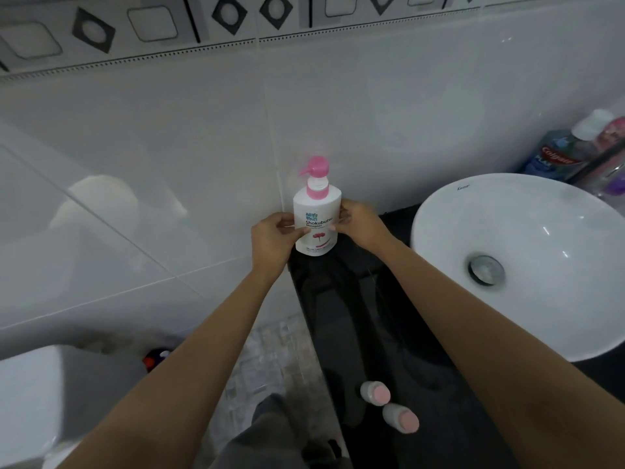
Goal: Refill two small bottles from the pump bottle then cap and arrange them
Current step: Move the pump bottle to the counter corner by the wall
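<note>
Pump bottle (316, 222) stands upright at the far end of the dark tabletop (389, 333), against the wall; left hand (273, 241) and right hand (358, 223) clasp its sides; two small bottles (389, 406), pink-capped, lie near, just beside each other; sink (527, 262) sits right.

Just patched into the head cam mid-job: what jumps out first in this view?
The white pump bottle with its pink pump stands at the far end of the dark counter against the wall, gripped on both sides by the left hand and right hand. A big white basin fills the right side. Near the bottom edge, two small bottles with pink caps stand side by side.
</note>
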A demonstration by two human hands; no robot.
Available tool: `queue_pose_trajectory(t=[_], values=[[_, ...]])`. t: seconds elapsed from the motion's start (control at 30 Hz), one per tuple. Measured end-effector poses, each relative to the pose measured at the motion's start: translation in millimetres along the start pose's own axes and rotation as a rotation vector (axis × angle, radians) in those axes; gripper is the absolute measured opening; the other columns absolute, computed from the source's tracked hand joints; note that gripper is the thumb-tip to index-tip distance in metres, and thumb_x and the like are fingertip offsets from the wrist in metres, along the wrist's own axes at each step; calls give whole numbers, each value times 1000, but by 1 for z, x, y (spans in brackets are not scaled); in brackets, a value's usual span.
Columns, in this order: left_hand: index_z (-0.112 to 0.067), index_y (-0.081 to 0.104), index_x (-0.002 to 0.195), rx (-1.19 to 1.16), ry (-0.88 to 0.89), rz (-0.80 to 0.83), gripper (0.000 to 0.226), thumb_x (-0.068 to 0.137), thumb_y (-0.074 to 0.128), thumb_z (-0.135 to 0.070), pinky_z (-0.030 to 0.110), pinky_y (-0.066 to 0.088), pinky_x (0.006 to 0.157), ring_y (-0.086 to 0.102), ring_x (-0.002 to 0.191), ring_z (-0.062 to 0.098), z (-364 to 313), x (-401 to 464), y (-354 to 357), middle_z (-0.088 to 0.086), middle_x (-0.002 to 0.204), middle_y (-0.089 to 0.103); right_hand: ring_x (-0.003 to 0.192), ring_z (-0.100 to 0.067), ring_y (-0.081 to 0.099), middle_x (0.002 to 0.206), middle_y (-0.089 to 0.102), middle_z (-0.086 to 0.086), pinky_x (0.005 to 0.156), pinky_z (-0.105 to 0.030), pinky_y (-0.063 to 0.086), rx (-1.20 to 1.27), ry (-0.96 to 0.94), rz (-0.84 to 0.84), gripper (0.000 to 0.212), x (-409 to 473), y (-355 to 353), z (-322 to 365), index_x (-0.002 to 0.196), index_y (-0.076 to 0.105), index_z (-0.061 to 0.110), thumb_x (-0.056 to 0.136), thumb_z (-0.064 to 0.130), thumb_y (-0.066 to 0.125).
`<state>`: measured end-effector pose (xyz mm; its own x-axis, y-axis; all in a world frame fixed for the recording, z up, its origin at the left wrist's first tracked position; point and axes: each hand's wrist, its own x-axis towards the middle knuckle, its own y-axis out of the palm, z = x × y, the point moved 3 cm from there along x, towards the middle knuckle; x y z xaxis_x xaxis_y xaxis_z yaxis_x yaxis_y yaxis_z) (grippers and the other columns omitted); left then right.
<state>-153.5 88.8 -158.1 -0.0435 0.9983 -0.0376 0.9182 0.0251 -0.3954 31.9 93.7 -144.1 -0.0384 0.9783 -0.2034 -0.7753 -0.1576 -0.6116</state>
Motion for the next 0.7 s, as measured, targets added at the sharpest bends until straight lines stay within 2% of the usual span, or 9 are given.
queue_pose_trajectory(t=[0.13, 0.2, 0.27, 0.37, 0.5, 0.63, 0.7], values=[[-5, 69, 100, 32, 31, 16, 35, 70, 81, -19, 19, 52, 75, 66, 83, 17, 2, -3, 0, 9, 98, 72, 111, -26, 62, 120, 66, -14, 99, -45, 48, -3, 32, 11, 40, -6, 2, -4, 120, 59, 4, 82, 12, 69], [-4, 67, 103, 66, 43, 11, 37, 71, 80, -16, 20, 49, 76, 63, 87, 16, 4, -6, -3, 9, 101, 70, 111, -27, 61, 120, 65, -15, 99, -44, 48, -13, 53, 11, 44, -12, 0, -4, 123, 58, 4, 81, 13, 70], [-3, 65, 106, 70, 43, -23, 39, 71, 80, -13, 21, 48, 76, 61, 88, 16, 8, -14, -9, 10, 100, 68, 112, -25, 59, 120, 64, -15, 99, -35, 45, -4, 69, -13, 51, -24, -6, -2, 129, 54, 5, 81, 12, 70], [-5, 64, 104, 60, 53, 8, 36, 72, 79, -12, 11, 46, 70, 61, 85, 15, 14, -34, -14, 6, 94, 66, 108, -23, 60, 120, 64, -15, 95, -28, 42, 27, 97, -72, 56, -54, -17, -1, 132, 52, 7, 80, 14, 73], [-10, 67, 103, 39, 76, 318, 32, 73, 78, -11, 5, 49, 70, 65, 85, 11, 11, -68, 0, 4, 94, 69, 99, -19, 64, 115, 67, -9, 95, -32, 49, 76, 144, -125, 45, -117, -31, -8, 123, 60, 14, 80, 20, 73], [-20, 66, 108, 73, 109, 719, 46, 67, 82, -11, 17, 50, 88, 64, 99, 7, 2, -108, 24, -2, 103, 69, 92, -19, 68, 105, 70, -6, 88, -29, 53, 167, 193, -237, 32, -197, -41, -21, 113, 65, 16, 82, 12, 68], [-24, 63, 112, 121, 126, 886, 55, 63, 84, -9, 19, 47, 90, 62, 103, 7, 2, -128, 37, -4, 108, 67, 89, -20, 69, 103, 70, -6, 82, -28, 54, 211, 272, -279, 31, -234, -39, -34, 113, 65, 16, 84, 4, 62]])
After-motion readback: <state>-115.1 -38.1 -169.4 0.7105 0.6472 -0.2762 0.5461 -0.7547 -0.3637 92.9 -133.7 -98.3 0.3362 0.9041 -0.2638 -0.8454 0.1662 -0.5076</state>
